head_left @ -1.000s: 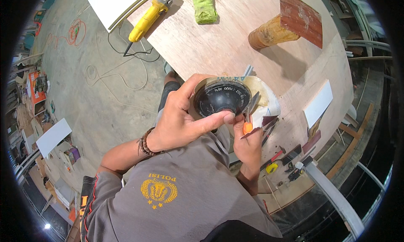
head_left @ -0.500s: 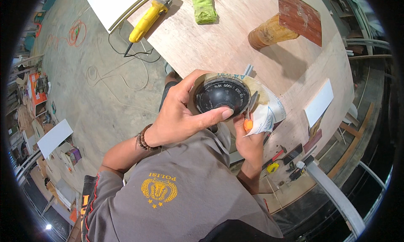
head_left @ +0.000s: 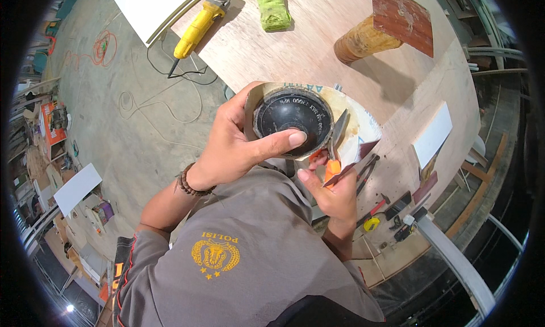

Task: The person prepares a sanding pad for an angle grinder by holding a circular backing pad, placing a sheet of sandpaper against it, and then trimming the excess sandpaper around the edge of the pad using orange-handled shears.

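Sandpaper point(head_left: 366, 129) is held above the near edge of the table point(head_left: 323, 57), in front of the shirt point(head_left: 250, 236), with its pale back turned up. On its left part the black disc point(head_left: 295, 108) is laid, and by the left hand point(head_left: 230, 139) both are pinched together: the thumb is pressed on the disc face, and the other fingers are mostly hidden behind the sheet. The longer direction of the sheet runs from left to right, and its free flap, with the corner curled, is spread to the right of the disc. Just beside the disc rim, the scissors point(head_left: 340, 128) are pointed away from the shirt, so their long axis lies across the sheet. One blade is seen over the pale back; where the other blade lies cannot be told. By the right hand point(head_left: 335, 199), below the flap, the orange handle is held, with the fingers bent and the thumb apart from it. To the disc, the left hand is nearer; to the flap, the right hand.
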Available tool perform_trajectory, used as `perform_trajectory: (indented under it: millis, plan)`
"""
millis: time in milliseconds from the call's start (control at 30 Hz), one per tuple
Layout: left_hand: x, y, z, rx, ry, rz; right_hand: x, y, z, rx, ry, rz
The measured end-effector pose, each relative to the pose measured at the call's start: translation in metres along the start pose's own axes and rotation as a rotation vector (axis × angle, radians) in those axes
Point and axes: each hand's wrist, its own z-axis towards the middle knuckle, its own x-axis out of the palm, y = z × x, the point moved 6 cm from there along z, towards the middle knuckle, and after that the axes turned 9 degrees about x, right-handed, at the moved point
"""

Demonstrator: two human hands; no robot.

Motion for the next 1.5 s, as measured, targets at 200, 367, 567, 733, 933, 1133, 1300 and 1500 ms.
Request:
perform_trajectory:
  millis: [200, 367, 567, 733, 933, 1133, 1300, 1500]
  plan:
    - [0.001, -0.009, 0.001, 0.100, 0.118, 0.181, 0.001, -0.011, -0.004, 0.050, -0.015, 0.097]
    - [0.002, -0.010, 0.001, 0.113, 0.186, 0.241, -0.005, -0.024, -0.008, 0.105, -0.098, -0.119]
    - [0.004, -0.011, 0.005, 0.145, 0.231, 0.266, 0.004, 0.012, -0.001, 0.013, -0.092, -0.148]
    - [0.004, -0.014, 0.006, 0.098, 0.192, 0.264, 0.002, 0.016, 0.002, -0.053, -0.150, -0.193]
    - [0.007, -0.013, 0.007, 0.103, 0.213, 0.295, -0.001, 0.009, 0.000, 0.015, -0.158, -0.136]
    - [0.011, -0.013, 0.009, 0.190, 0.215, 0.347, -0.011, 0.004, 0.001, 0.073, -0.148, -0.209]
    - [0.008, -0.009, 0.011, 0.119, 0.278, 0.373, -0.010, 0.010, 0.001, 0.054, -0.149, -0.184]
    - [0.011, -0.016, 0.012, 0.232, 0.260, 0.367, -0.012, 0.006, -0.001, 0.058, -0.110, -0.181]
